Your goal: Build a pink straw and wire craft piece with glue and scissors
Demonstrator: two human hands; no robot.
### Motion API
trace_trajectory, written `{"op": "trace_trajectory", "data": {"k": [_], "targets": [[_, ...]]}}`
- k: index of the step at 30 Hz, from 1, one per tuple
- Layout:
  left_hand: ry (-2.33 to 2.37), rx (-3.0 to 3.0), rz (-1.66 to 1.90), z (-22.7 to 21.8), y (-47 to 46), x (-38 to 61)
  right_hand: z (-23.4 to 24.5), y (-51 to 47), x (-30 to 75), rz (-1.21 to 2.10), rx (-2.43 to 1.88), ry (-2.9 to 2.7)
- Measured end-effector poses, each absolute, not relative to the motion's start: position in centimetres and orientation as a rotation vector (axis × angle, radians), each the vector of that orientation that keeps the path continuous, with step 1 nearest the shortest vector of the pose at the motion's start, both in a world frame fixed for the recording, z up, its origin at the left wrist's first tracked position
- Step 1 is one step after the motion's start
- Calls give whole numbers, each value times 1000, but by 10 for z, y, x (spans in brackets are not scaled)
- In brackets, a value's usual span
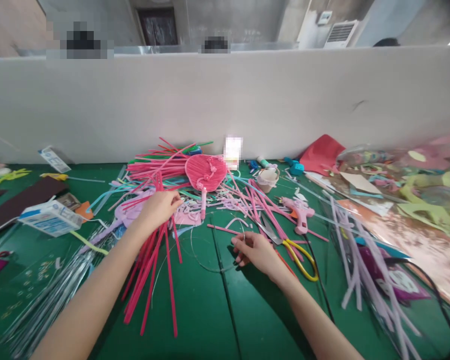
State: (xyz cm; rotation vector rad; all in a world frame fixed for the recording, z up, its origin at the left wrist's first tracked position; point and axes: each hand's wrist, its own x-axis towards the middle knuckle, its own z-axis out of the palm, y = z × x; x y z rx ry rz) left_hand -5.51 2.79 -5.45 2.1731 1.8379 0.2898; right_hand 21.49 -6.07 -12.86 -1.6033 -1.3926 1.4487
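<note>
My right hand [255,251] pinches a thin, clear-looking wire loop [209,270] between thumb and fingers, just above the green table. My left hand [165,206] hovers over a bundle of red pipe cleaners [146,280], its fingers pressed together; what they hold, if anything, I cannot make out. Beyond the hands lies a pink-red round fan [197,172] with small flowers and a pink handle. Just right of my right hand are scissors [303,267] with yellow handles, lying among pink pipe cleaners [255,202].
A pink glue gun [302,212] with a black cord lies at the right, near a paper cup [267,179]. Silver strips [56,295] and a blue-white box [50,218] are at the left. Lilac pipe cleaners [354,260] spread at right. A pale partition [135,100] stands behind.
</note>
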Motion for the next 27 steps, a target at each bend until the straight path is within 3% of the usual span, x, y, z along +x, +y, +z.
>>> {"op": "trace_trajectory", "data": {"k": [3,9,27], "targets": [[1969,2151,115,-66,7,-67,-122,-66,221,1282,-1749,-1475],[2076,2164,2,-73,-13,-69,-98,-78,223,546,-2012,-1912],[2177,2142,127,-65,-19,-85,-103,-97,222,756,-1989,-1968]]}}
